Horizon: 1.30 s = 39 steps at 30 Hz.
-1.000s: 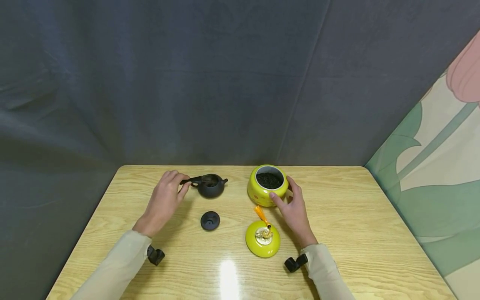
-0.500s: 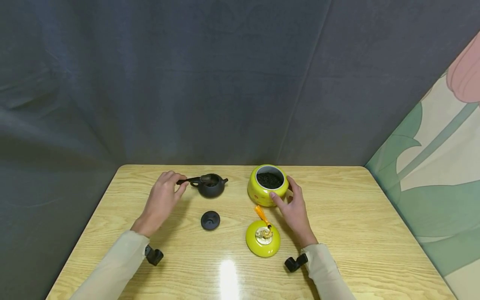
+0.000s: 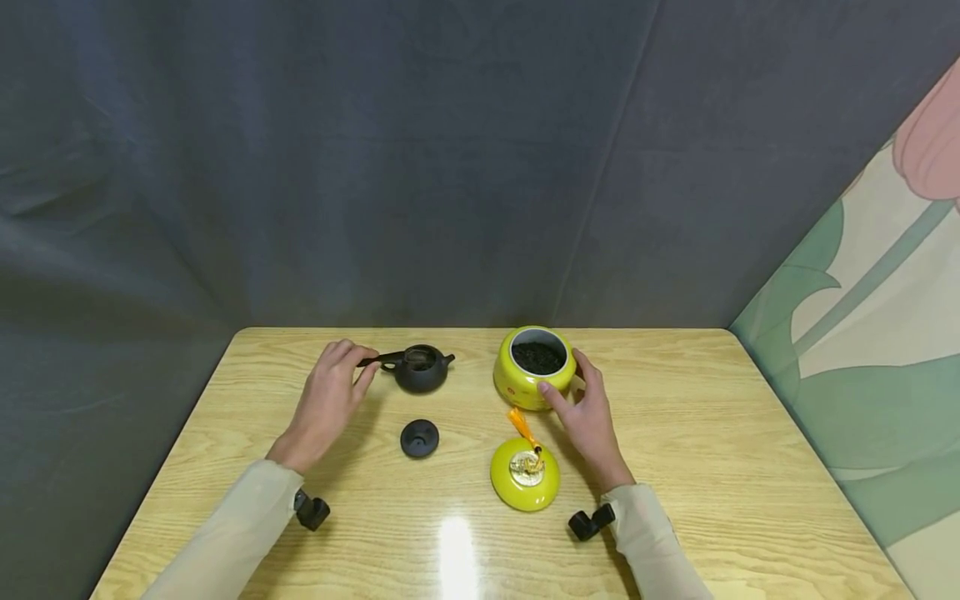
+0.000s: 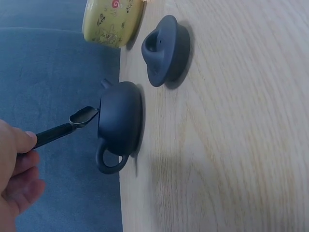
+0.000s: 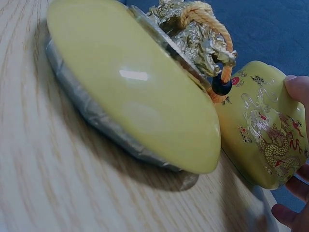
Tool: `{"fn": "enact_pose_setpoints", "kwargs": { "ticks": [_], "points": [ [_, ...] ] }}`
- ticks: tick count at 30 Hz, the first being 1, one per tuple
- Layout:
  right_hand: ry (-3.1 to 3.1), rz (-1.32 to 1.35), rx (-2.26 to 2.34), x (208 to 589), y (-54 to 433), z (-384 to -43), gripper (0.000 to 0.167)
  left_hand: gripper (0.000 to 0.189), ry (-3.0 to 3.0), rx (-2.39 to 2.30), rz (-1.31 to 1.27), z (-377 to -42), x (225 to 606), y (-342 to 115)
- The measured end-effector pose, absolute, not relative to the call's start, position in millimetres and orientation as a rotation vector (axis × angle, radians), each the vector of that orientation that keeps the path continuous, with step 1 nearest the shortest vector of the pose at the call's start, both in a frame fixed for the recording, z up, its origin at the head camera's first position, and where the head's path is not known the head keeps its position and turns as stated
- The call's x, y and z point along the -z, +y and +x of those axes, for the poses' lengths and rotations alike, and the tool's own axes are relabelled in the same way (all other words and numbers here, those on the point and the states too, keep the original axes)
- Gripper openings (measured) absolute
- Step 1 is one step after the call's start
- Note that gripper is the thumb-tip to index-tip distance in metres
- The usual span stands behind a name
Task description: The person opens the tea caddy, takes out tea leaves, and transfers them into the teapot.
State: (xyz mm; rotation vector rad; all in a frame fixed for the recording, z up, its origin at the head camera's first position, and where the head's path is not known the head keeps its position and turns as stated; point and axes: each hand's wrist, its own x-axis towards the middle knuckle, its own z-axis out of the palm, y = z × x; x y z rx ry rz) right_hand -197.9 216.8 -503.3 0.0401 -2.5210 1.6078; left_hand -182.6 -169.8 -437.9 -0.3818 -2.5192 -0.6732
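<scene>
Fingers hold one scoop, one jar.

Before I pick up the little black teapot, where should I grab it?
Try hooking a finger through its looped handle, coming from the left. The teapot stands upright, with the handle facing left and its spout facing right. The left hand is on that side, pinching the scoop, so it should probably move away first.

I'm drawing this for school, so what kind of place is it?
Perhaps a small tea-making corner, though I can't be sure: a dark teapot sits on a wooden table, near a yellow jar of what look like tea leaves.
</scene>
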Motion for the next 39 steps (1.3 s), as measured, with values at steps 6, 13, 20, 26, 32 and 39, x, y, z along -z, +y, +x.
{"fn": "enact_pose_setpoints", "kwargs": {
  "ticks": [6, 13, 20, 26, 32, 39],
  "points": [
    [-2.521, 0.046, -1.607, 500, 216, -198, 0.087, 0.012, -2.500, 0.661, -0.399, -183, 440, -171],
    [-2.528, 0.031, -1.594, 500, 215, -198, 0.087, 0.013, -2.475, 0.678, -0.388, -182, 440, -171],
    [-2.527, 0.020, -1.582, 498, 215, -199, 0.087, 0.013, -2.474, 0.679, -0.381, -182, 442, -172],
    [-2.522, 0.023, -1.584, 497, 215, -198, 0.088, 0.015, -2.466, 0.696, -0.363, -182, 442, -174],
    [-2.523, 0.026, -1.580, 498, 215, -197, 0.088, 0.017, -2.501, 0.765, -0.275, -181, 443, -176],
    [-2.516, 0.023, -1.593, 499, 215, -197, 0.088, 0.017, -2.538, 0.893, -0.134, -178, 445, -183]
  ]
}}
